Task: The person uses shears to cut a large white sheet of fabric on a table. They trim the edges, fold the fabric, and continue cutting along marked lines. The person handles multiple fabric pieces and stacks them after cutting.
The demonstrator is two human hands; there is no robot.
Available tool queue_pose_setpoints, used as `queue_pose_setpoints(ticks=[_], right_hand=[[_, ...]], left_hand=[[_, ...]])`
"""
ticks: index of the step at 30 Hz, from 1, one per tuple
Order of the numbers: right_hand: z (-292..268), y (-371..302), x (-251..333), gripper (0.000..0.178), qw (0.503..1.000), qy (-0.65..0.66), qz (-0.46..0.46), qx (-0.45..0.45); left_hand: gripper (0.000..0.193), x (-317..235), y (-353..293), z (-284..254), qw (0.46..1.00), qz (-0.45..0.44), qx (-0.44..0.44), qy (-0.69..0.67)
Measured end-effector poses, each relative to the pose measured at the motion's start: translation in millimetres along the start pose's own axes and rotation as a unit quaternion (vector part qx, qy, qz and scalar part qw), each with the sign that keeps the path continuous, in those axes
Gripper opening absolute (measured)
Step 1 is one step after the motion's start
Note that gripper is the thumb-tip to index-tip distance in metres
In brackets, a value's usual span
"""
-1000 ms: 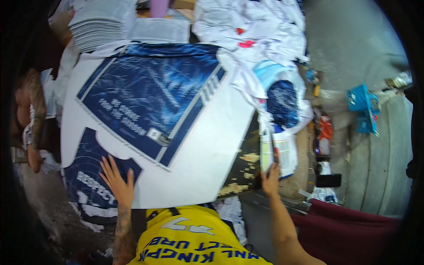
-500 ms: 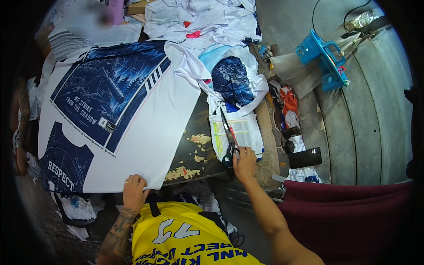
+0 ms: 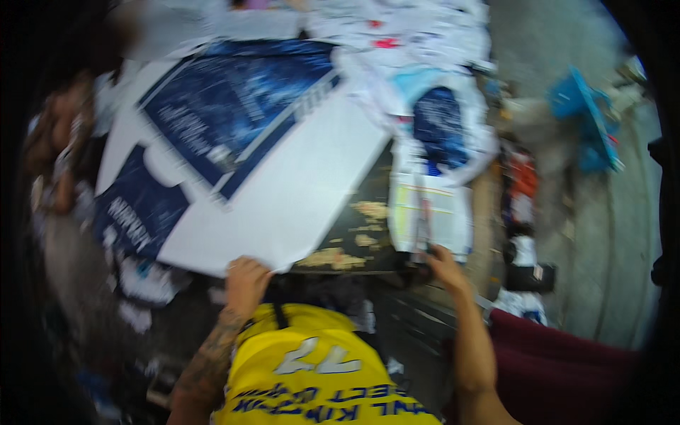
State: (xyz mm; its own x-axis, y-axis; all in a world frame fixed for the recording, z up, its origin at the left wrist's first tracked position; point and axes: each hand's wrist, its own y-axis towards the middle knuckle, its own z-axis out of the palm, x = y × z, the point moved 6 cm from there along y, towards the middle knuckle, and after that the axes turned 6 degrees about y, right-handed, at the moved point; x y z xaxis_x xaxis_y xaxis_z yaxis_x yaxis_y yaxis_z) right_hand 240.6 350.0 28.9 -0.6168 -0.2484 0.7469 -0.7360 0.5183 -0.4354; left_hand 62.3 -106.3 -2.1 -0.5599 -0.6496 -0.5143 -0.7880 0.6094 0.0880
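A large white fabric sheet with dark blue printed jersey panels lies spread over the table. At its near edge, my left hand has its fingers curled over the cloth close to the corner. To the right, my right hand is closed at the handles of a pair of scissors. The blades point away from me across a printed paper sheet. Motion blur hides the exact finger positions. Beyond the paper sits a bunched dark blue printed piece on white cloth.
White fabric is heaped at the back. Bare worn tabletop shows between sheet and paper. A blue plastic basket stands off to the right, above a dark rectangular object. Maroon cloth hangs at lower right. Another person's arm shows at far left.
The whole view has swung, so the scene sits farther right and slightly higher, and it is now blurred. Both hands keep about the same places on the fabric and scissors.
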Motion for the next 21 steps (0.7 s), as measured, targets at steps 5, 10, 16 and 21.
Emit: queue_pose_setpoints(ticks=[5,10,16,21], right_hand=[[46.7,-79.5,-1.7,0.046,0.963,-0.02,0.035,0.267],[169.6,-93.5,19.3,0.089,0.863,-0.107,0.085,0.487],[230.2,-51.4,72.1,0.088,0.88,-0.19,0.072,0.43],[252.1,-34.2,99.2,0.082,0.877,-0.191,0.109,0.427]], left_hand=[[0.014,14.4,-15.0,-24.8,0.986,-0.126,-0.05,-0.094],[0.014,11.0,-14.6,-26.2,0.982,-0.145,-0.039,-0.113],[0.012,5.0,-14.7,-13.9,0.989,-0.119,0.002,-0.087],[0.01,14.4,-10.9,-14.5,0.991,-0.095,0.016,-0.097]])
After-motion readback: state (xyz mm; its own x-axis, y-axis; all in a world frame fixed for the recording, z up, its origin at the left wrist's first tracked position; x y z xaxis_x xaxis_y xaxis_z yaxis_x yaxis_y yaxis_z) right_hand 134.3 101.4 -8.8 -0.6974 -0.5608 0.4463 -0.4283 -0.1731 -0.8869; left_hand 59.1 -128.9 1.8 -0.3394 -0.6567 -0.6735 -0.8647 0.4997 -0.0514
